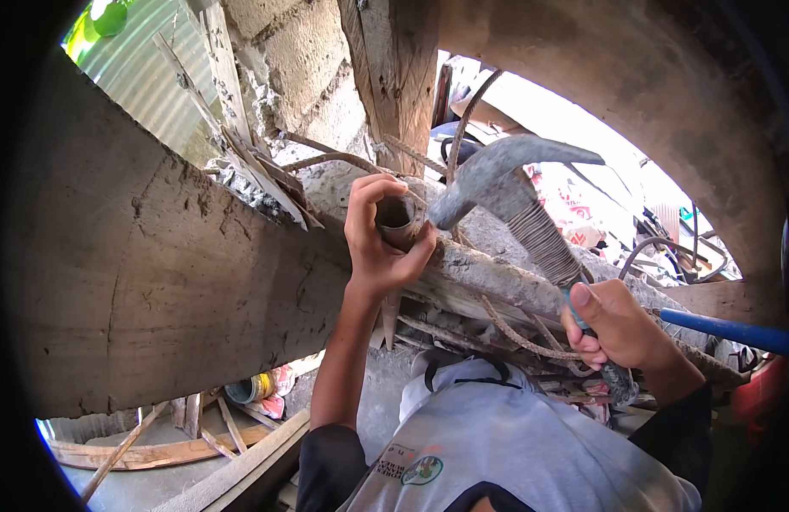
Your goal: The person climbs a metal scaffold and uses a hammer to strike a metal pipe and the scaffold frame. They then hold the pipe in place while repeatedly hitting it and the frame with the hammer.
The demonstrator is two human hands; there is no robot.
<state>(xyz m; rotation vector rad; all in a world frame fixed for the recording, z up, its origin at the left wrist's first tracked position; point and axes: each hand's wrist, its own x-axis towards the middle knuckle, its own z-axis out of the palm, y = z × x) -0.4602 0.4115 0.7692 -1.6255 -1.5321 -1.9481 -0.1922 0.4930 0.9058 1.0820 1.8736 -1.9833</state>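
My left hand (379,247) is wrapped round a short, hollow, grey-brown pipe piece (398,232), its round opening facing up toward me. The pipe stands at the top edge of a rough concrete beam (531,286). In my right hand (612,320) is a claw hammer (503,183), gripped low on its handle. Wire is wound round the upper handle below the worn grey head. The hammer's striking face is right beside the pipe and my left fingertips, while its claw points to the right.
Bent steel bars (471,119) stick out behind and below the beam. A wooden post (398,85) rises beyond my left hand. Large plywood sheets (189,282) flank both sides. A blue pipe (727,331) lies at right, and split wood (241,162) leans at upper left.
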